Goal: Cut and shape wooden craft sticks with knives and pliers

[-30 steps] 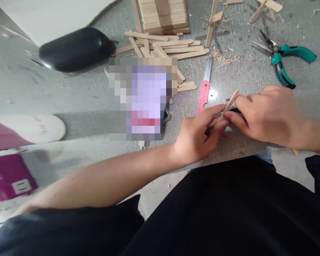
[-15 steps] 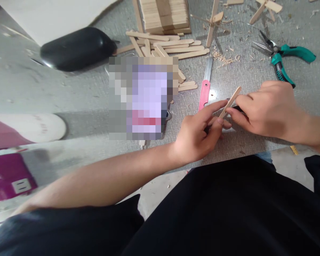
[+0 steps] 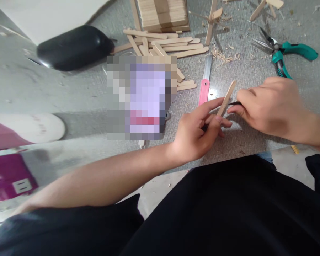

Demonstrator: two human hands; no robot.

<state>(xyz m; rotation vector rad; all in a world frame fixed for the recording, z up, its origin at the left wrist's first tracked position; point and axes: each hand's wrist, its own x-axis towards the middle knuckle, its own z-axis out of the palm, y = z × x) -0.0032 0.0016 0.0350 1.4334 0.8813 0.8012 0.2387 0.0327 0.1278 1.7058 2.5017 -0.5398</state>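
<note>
My left hand pinches the lower part of a wooden craft stick between thumb and fingers. The stick slants up to the right. My right hand is closed on a small dark pointed tool. Its thin tip points left and lies close beside the stick; whether it touches is hard to tell. Most of that tool is hidden in the fist. Just beyond my left hand lies a pink-handled folding knife with its blade out. Teal-handled pliers lie beyond my right hand.
Loose craft sticks lie in a heap before a banded stack of sticks. Wood shavings are scattered near an assembled stick piece. A pixelated phone-like object and a black case are to the left.
The stick's upper end has shifted slightly left and up, standing steeper. The dark tool's tip now shows more clearly beside it. Both hands stay in nearly the same place.
</note>
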